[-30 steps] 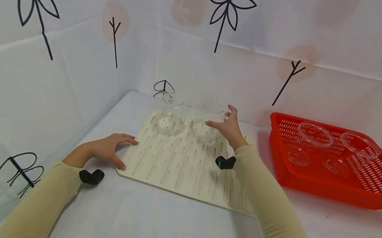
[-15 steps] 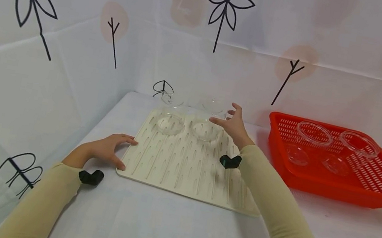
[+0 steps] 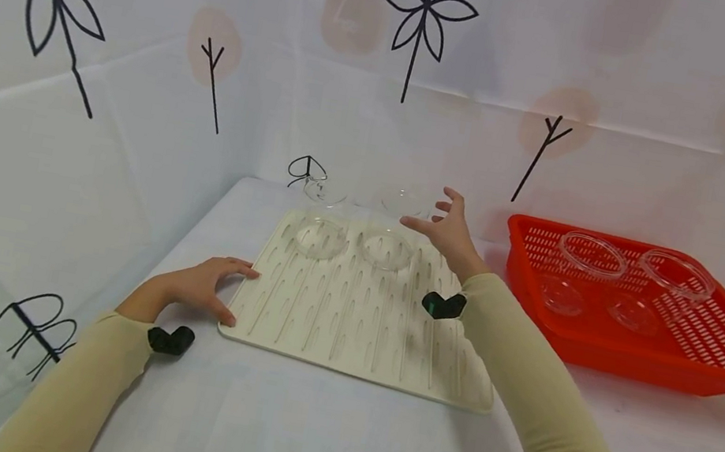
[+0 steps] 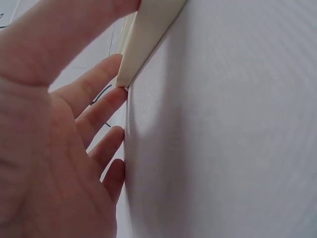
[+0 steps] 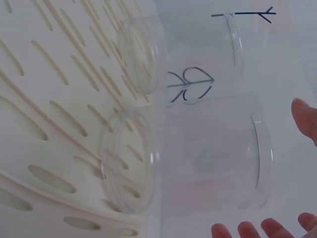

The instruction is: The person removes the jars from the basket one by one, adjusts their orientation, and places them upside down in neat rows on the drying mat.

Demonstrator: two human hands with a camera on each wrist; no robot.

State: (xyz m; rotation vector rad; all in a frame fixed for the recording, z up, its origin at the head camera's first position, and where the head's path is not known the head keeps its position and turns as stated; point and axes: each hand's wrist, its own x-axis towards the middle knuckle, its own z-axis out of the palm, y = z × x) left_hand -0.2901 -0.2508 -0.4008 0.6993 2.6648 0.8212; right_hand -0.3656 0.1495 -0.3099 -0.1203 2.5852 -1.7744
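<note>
The right hand [image 3: 450, 229] hangs in the air with its fingers spread and loosely bent, and it holds nothing; it is just beside the right clear jar [image 3: 394, 225], which stands upside down on the far part of the cream drying mat [image 3: 355, 313]. In the right wrist view the fingertips [image 5: 305, 119] are close to the flat bottom of this jar [image 5: 198, 158] but a small gap shows between them. The left clear jar [image 3: 323, 215] stands next to it on the same far part of the mat, also with its mouth down, and the two jars are near each other without touching. The left hand [image 3: 203, 286] lies flat and relaxed at the near left corner of the mat; in the left wrist view its thumb is on top of the mat's edge [image 4: 148, 39] and the fingers [image 4: 99, 106] are at the corner, resting on the white worktop [image 3: 298, 439]. To the right of the mat, a little apart from it, stands a red basket [image 3: 643, 357] with several clear lids and dishes inside. Behind the mat hangs a white curtain [image 3: 152, 23] with drawn black flowers.
</note>
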